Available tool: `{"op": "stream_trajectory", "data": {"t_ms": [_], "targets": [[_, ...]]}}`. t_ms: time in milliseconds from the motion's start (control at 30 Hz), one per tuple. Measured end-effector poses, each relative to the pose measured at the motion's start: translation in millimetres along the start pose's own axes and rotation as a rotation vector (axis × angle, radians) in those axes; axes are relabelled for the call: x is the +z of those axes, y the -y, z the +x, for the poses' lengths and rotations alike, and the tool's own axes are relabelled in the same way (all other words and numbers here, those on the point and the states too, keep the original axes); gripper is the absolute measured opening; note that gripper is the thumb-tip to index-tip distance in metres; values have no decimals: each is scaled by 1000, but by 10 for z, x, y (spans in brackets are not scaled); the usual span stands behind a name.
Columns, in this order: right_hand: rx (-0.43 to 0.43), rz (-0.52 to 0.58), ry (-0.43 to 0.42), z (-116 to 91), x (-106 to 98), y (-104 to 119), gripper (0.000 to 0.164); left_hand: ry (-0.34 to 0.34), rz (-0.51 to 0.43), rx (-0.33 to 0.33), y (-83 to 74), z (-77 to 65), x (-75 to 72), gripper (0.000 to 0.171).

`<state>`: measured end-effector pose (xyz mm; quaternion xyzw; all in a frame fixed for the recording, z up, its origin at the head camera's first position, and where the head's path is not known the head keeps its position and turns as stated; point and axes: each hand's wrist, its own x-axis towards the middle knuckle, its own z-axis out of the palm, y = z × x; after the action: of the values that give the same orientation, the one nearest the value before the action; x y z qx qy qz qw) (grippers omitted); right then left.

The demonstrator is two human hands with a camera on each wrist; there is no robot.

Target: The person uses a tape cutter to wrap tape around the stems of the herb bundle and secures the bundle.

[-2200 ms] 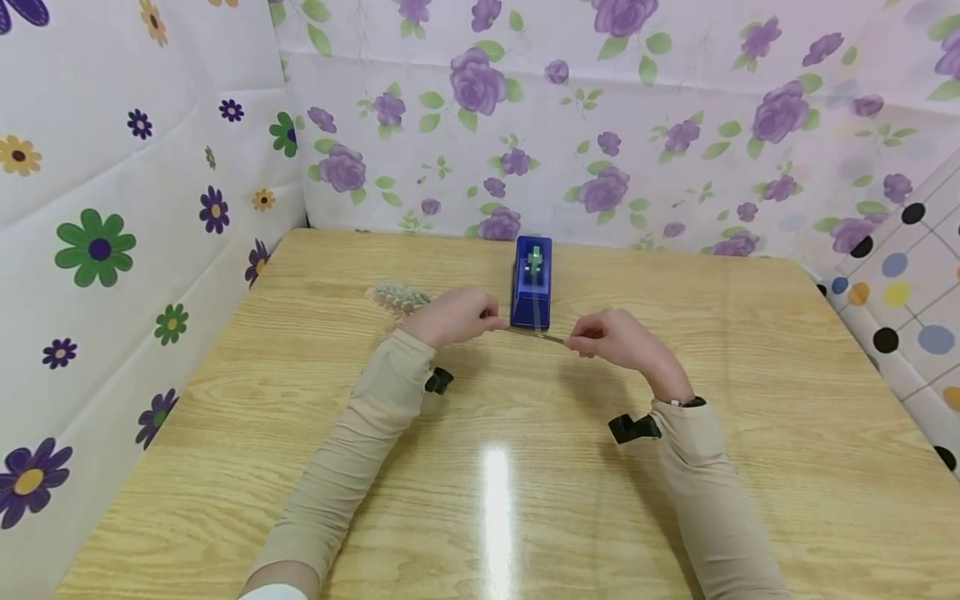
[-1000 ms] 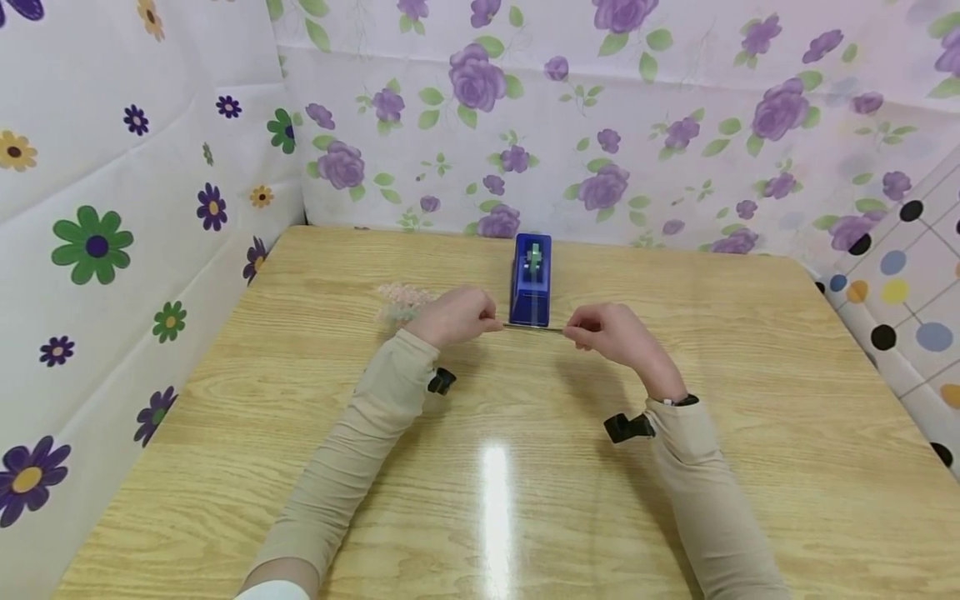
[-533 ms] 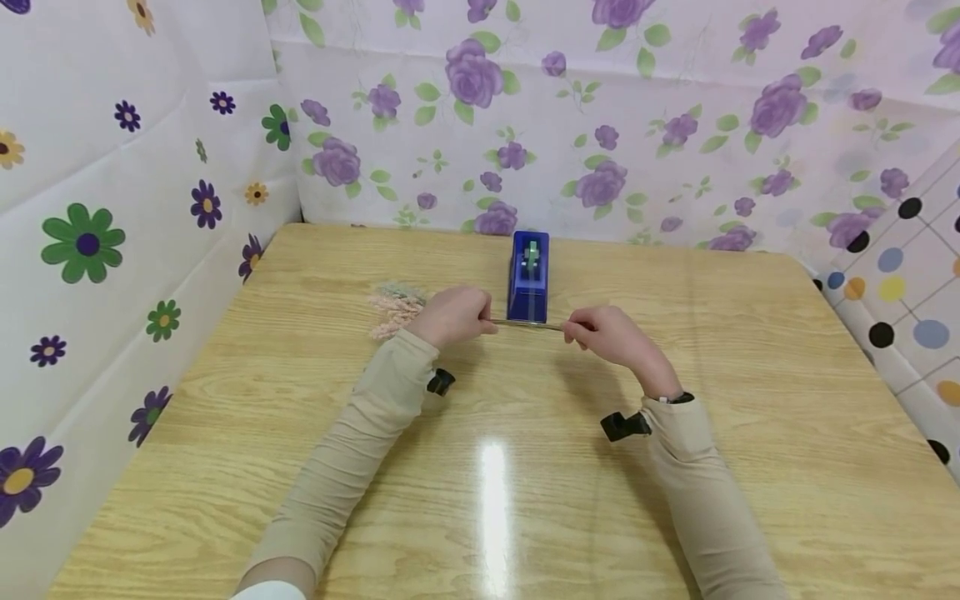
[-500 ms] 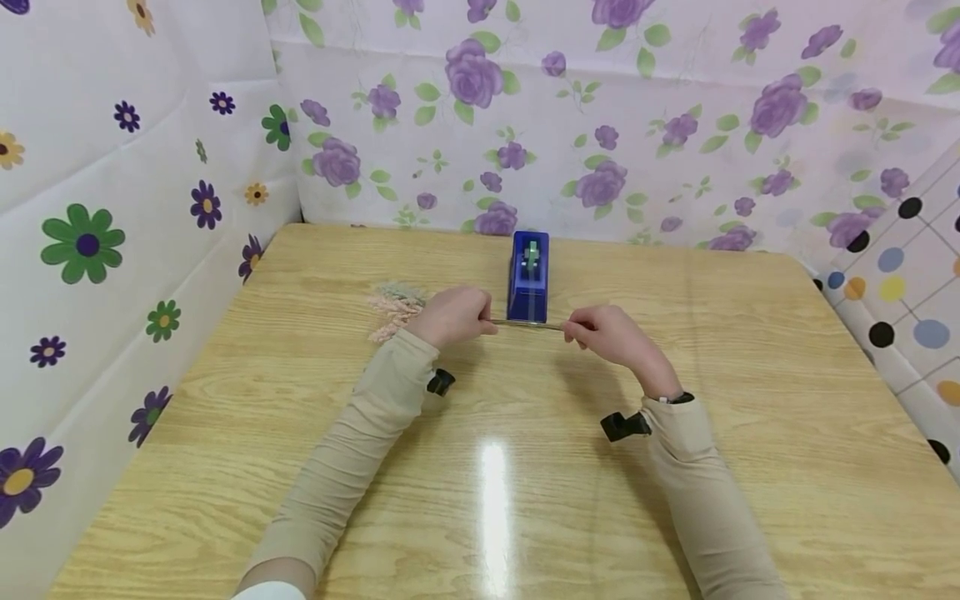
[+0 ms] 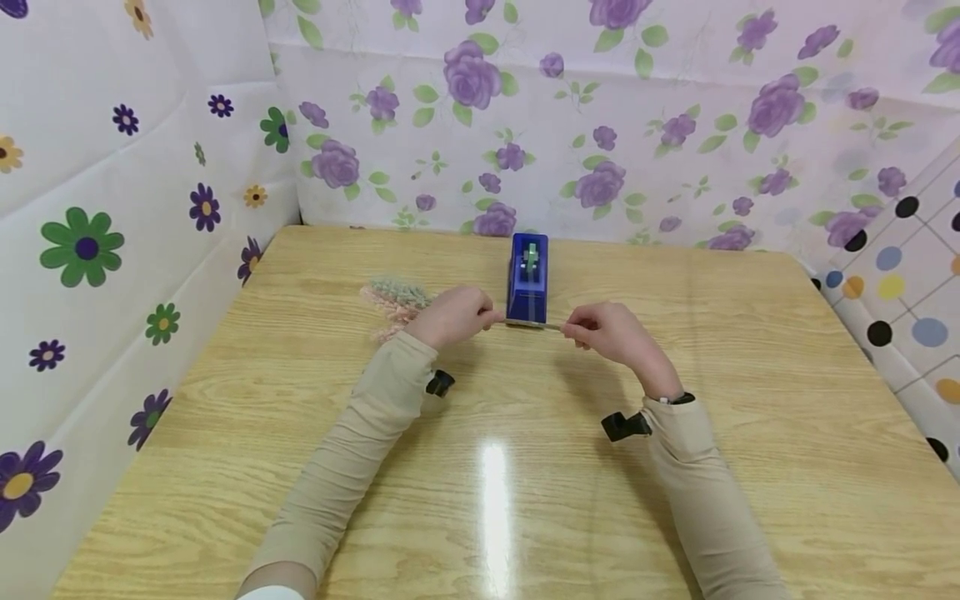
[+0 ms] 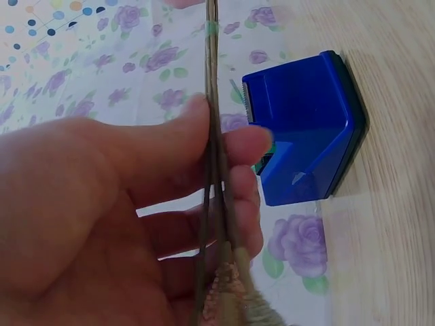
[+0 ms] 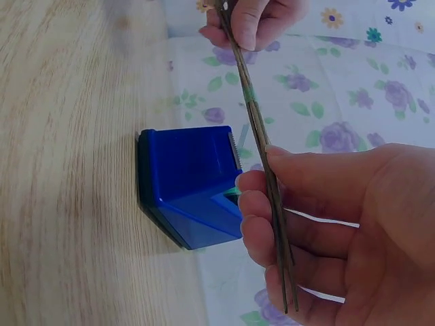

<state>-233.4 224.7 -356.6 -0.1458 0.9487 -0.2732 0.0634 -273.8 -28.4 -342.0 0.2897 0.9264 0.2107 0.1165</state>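
Observation:
My left hand (image 5: 461, 315) pinches a bundle of thin brown stems (image 6: 213, 75) between thumb and forefinger, near pink and pale green artificial flower heads (image 5: 397, 300). Farther right along the same stems, my right hand (image 5: 611, 332) pinches them toward their bare ends, which stick out past its fingers in the right wrist view. A greenish, shiny band of tape (image 7: 250, 95) wraps the stems between the hands. Just behind the stretched stems stands a blue tape dispenser (image 5: 528, 283), its toothed cutter (image 7: 235, 149) facing them. A short clear tape end (image 6: 238, 89) juts out at the cutter.
The hands work over a wooden table (image 5: 360, 500). A purple-flowered cloth (image 5: 420, 75) hangs behind it, with patterned cloth on both sides. Black cameras (image 5: 626, 427) sit on both wrists.
The stems, tilted down to the right at first, lie closer to level. The bundle has turned, as pink and green flower heads trade places. Both hands keep their pinch and have barely shifted.

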Motion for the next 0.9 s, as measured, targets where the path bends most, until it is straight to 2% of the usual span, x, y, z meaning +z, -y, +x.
{"op": "stream_trajectory", "data": {"t_ms": [200, 400, 667, 900], "targets": [[3, 16, -34, -6, 17, -7, 18, -32, 19, -7, -3, -7, 12, 40], [0, 21, -41, -2, 37, -17, 16, -57, 72, -26, 9, 17, 32, 30], [-5, 17, 9, 10, 35, -24, 34, -56, 52, -60, 3, 26, 32, 24], [-32, 18, -15, -2, 25, -25, 24, -57, 34, -72, -5, 25, 32, 23]]}}
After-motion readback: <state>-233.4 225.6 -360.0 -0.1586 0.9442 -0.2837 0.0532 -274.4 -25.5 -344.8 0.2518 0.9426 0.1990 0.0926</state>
